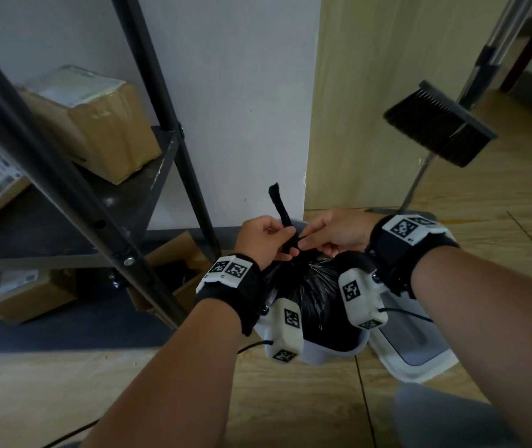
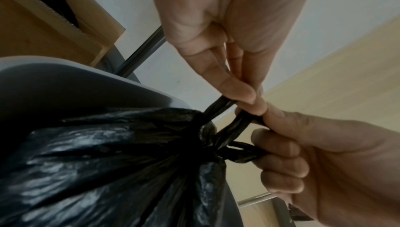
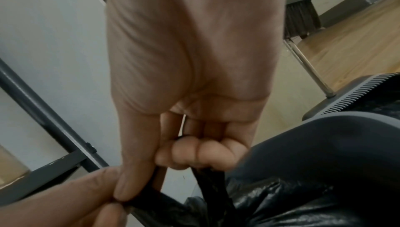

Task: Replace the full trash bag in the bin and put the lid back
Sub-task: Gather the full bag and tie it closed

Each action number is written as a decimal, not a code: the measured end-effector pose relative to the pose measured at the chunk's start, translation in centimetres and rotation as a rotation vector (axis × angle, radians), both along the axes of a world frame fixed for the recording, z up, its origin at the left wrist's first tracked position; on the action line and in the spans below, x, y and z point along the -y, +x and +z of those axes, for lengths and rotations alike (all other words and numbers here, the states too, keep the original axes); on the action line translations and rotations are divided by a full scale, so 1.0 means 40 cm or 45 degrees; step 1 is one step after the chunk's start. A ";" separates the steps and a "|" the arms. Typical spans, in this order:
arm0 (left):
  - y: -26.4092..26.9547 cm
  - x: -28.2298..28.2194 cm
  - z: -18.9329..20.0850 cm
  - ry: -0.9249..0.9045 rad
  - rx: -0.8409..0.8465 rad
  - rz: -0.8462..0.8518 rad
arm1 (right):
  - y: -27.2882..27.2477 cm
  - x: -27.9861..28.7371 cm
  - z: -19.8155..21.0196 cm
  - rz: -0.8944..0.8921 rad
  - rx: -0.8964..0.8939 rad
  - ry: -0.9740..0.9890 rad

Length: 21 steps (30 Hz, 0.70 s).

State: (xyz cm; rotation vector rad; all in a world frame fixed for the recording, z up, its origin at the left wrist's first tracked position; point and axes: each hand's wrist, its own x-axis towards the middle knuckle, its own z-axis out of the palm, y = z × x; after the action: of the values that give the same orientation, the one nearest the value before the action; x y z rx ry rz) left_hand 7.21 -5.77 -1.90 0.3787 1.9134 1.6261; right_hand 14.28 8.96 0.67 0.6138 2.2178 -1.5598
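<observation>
Black trash bag (image 1: 314, 286) sitting inside grey bin (image 1: 339, 349), on the wooden floor (image 1: 290, 399) close to the white wall (image 1: 225, 92). Top of the bag gathered into a neck, with two twisted black strips (image 2: 229, 126) rising from it and crossing just above the gather. One strip end (image 1: 280, 205) standing up above the hands in the head view.

Left hand (image 1: 263, 239) closed on one strip, thumb and forefinger pinching it right above the neck of the bag. Right hand (image 1: 339, 232) closed on the other strip, thumb pressing it against the curled fingers (image 3: 203, 153). Fingertips of both hands touching each other over the crossing point. White marker blocks and black straps worn on both wrists.

Bin lid (image 1: 414, 347) lying flat on the floor, just beside the bin on its right, light rim and grey centre.

Further out: dark metal shelf (image 1: 148, 195) on the left, carrying cardboard boxes (image 1: 96, 124), more boxes under it. Broom (image 1: 440, 124) with dark bristles leaning behind the bin on the right, against a pale wooden panel (image 1: 371, 92).
</observation>
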 end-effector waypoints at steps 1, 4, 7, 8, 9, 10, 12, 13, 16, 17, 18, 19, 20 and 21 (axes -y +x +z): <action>0.002 0.000 0.001 0.006 0.013 0.008 | -0.002 0.004 -0.002 0.006 -0.016 0.018; 0.003 0.004 0.003 0.006 0.001 0.004 | -0.008 0.008 -0.012 -0.012 -0.004 0.010; -0.003 0.014 0.005 -0.082 -0.185 -0.059 | -0.012 0.008 -0.018 -0.091 0.039 -0.015; -0.004 0.016 0.006 -0.102 -0.246 -0.086 | -0.013 0.009 -0.017 -0.110 0.050 -0.021; -0.004 0.017 0.005 -0.111 -0.295 -0.114 | -0.013 0.011 -0.014 -0.122 0.060 -0.023; -0.002 0.016 0.005 -0.120 -0.334 -0.140 | -0.014 0.013 -0.010 -0.128 0.068 -0.020; 0.001 0.012 0.006 -0.159 -0.402 -0.169 | -0.014 0.015 -0.003 -0.120 0.076 0.005; 0.002 0.011 0.006 -0.186 -0.422 -0.170 | -0.014 0.016 0.000 -0.111 0.077 0.020; 0.004 0.010 0.006 -0.282 -0.470 -0.206 | -0.014 0.017 0.008 -0.078 0.072 0.065; 0.005 0.009 0.006 -0.315 -0.491 -0.235 | -0.014 0.017 0.010 -0.072 0.069 0.080; 0.006 0.009 0.006 -0.357 -0.518 -0.266 | -0.014 0.017 0.010 -0.067 0.066 0.093; 0.006 0.009 0.006 -0.396 -0.545 -0.289 | -0.013 0.016 0.010 -0.059 0.065 0.102; 0.007 0.010 0.007 -0.434 -0.563 -0.305 | -0.013 0.016 0.009 -0.052 0.066 0.108; 0.007 0.010 0.006 -0.468 -0.575 -0.322 | -0.013 0.015 0.008 -0.047 0.065 0.114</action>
State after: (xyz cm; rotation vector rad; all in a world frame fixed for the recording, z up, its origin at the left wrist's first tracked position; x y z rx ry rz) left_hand 7.48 -6.15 -1.66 0.8470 2.3248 1.0554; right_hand 13.76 8.34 1.00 0.7168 2.2604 -1.4522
